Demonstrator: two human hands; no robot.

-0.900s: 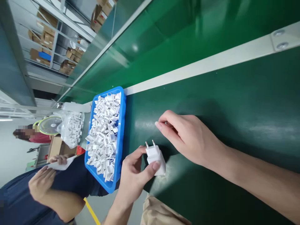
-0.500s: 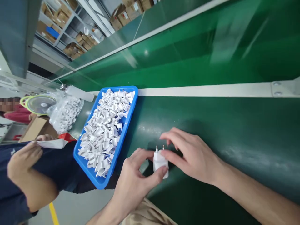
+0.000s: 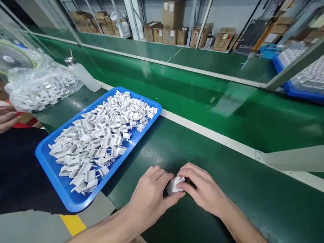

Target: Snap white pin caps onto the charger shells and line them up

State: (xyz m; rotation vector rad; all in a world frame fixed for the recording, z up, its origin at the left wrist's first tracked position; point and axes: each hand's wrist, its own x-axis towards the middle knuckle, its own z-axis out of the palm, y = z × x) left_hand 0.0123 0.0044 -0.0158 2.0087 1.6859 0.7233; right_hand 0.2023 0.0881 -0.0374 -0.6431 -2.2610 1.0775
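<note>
- From my remote seat, nearest is the left hand [image 3: 154,194], right of the blue tray [image 3: 52,180], pinching a white plug adapter [image 3: 172,186] just over the counter [image 3: 243,189].
- The right hand [image 3: 202,189] sits farther right of the tray, thumb and fingers curled on the adapter's pronged end. I judge the adapter could slip if the left pinch slackens while the right pulls or twists; sideways pressure might bend a prong, mostly hidden from me.
- Half a second ago it stood prongs-up and in plain sight; now it leans, and the right fingers have wrapped its tip.
- The tray is heaped with loose white plugs [image 3: 98,133]. Its near corner appears to overhang the counter's edge, so a bump there could spill some.
- Beyond the tray's left lie a clear bag [image 3: 48,89] and a pump bottle [image 3: 84,76].
- Farthest past the tray, more cardboard boxes [image 3: 169,35] show since the view swung, and another blue tray [image 3: 298,88] has appeared far right.
</note>
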